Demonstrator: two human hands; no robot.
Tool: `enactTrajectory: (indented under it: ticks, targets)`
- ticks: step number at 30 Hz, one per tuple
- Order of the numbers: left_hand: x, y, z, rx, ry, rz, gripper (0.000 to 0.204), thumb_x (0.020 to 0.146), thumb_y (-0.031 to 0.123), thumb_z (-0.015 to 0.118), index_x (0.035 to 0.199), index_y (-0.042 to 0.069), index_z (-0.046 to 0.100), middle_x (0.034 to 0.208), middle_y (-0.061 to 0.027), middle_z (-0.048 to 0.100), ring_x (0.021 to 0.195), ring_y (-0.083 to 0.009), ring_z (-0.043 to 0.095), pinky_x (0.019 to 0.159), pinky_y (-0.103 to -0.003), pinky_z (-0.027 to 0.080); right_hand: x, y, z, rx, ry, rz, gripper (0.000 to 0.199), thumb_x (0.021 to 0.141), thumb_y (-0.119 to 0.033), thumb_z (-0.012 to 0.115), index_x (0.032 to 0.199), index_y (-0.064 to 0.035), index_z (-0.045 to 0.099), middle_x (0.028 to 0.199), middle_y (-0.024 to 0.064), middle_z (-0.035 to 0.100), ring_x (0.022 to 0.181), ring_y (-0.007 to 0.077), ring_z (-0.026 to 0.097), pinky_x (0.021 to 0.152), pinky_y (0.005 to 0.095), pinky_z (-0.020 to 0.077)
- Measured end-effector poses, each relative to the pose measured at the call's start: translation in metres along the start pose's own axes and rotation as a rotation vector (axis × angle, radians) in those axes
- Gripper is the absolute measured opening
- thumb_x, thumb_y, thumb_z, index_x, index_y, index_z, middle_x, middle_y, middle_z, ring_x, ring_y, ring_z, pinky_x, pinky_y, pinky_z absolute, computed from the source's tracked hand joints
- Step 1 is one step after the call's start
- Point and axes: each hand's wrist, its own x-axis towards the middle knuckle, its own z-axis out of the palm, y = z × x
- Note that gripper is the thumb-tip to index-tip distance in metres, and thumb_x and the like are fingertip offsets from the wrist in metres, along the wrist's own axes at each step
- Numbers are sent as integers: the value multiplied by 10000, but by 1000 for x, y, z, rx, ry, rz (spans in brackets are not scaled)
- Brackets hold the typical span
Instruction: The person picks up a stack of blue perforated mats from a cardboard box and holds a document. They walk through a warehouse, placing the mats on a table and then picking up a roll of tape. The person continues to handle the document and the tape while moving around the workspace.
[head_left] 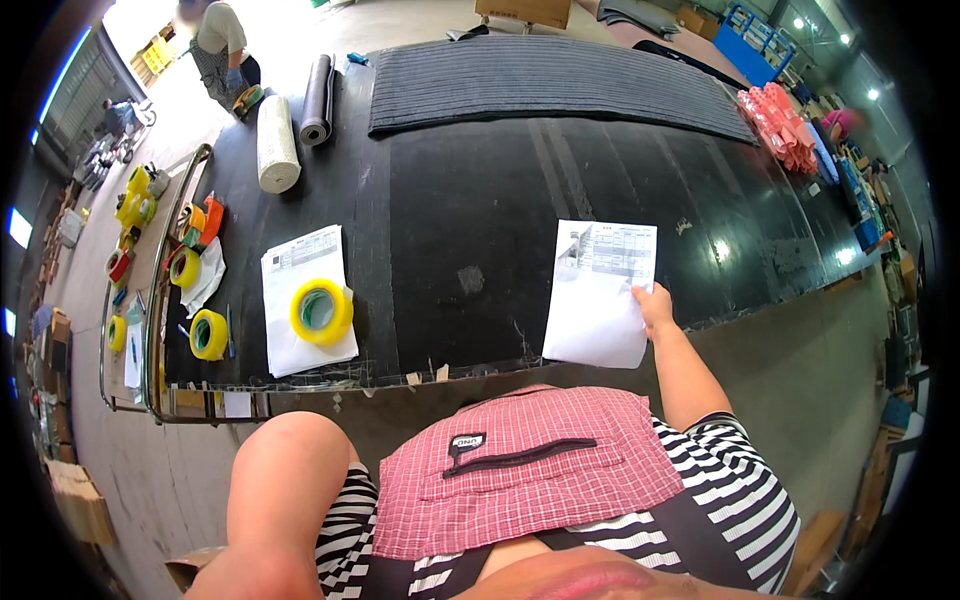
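My right hand (655, 309) grips the right edge of a printed paper sheet (600, 300) over the near part of the black table (460, 230). The thumb lies on top of the paper, and the fingers beneath are mostly hidden. Its upper half carries a printed form, and the lower half is blank. My left arm is bent with the elbow forward, and the forearm runs back to the lower edge; the left hand does not show. A stack of printed sheets (300, 255) lies to the left with a yellow tape roll (345, 318) resting on it.
Left of the stack are another tape roll (207, 334), pens and a tape dispenser (207, 222). Beyond lie a white roll (277, 150), a dark roll (317, 100) and stacked ribbed grey sheets (550, 85). Pink strips (778, 125) lie far right. A gloved co-worker (225, 55) stands far left.
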Motion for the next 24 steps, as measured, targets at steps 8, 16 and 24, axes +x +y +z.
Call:
enactTrajectory:
  ticks: [8, 16, 24]
  targets:
    - [-70, -3, -20, 251, 239, -230, 175, 824, 163, 662, 719, 156, 523, 739, 66, 490, 703, -94, 473, 605, -233, 403, -15, -33, 23, 171, -156, -119, 230, 911, -50, 621, 1125, 34, 625, 1004, 93, 688, 861, 159, 634, 779, 311, 502]
    - [-295, -11, 30, -164, 206, -2036, 311, 920, 91, 641, 1219, 35, 577, 1152, -60, 632, 1085, -135, 574, 953, -279, 446, -88, -123, 73, 422, -416, -222, 214, 926, -59, 630, 1129, 8, 627, 1003, 69, 691, 878, 134, 639, 790, 284, 512]
    - [-303, -41, 85, -331, 426, -1996, 537, 858, 137, 739, 1308, -9, 486, 1122, -94, 635, 1053, -158, 595, 926, -309, 481, -114, -133, 105, 464, -546, -169, 207, 921, -88, 663, 1104, 2, 633, 1002, 74, 698, 856, 130, 654, 766, 280, 538]
